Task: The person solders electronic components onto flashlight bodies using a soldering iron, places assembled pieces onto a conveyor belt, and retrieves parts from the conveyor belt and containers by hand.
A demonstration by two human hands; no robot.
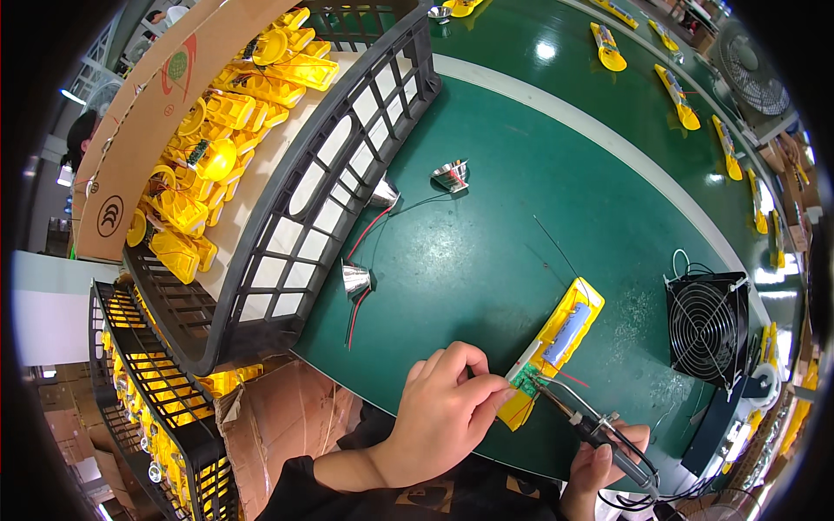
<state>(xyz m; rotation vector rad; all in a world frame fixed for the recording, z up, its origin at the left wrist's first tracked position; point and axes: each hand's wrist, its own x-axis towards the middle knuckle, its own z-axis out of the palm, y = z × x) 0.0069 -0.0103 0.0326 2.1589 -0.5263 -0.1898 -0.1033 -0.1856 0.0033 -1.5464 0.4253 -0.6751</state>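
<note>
On the green table in front of me lies a long yellow plastic housing (519,412), slanting away to the right. A blue cylindrical battery (569,333) sits in it, with a small green circuit board (526,377) nearer to me. My left hand (443,412) is closed, thumb and forefinger pinched at the board's left edge; what they hold is too small to make out. In my right hand (598,467) is a soldering iron (627,462), its tip at the board. A thin wire leaves the housing's far end, and a red wire sticks out beside the board.
Three silvery reflector cups (355,278), some with red wires, lie left of centre. A black plastic crate (261,252) full of yellow housings (217,161) stands at the left. At the right is a small black fan (707,332). Beyond, more housings (608,48) lie along a green belt.
</note>
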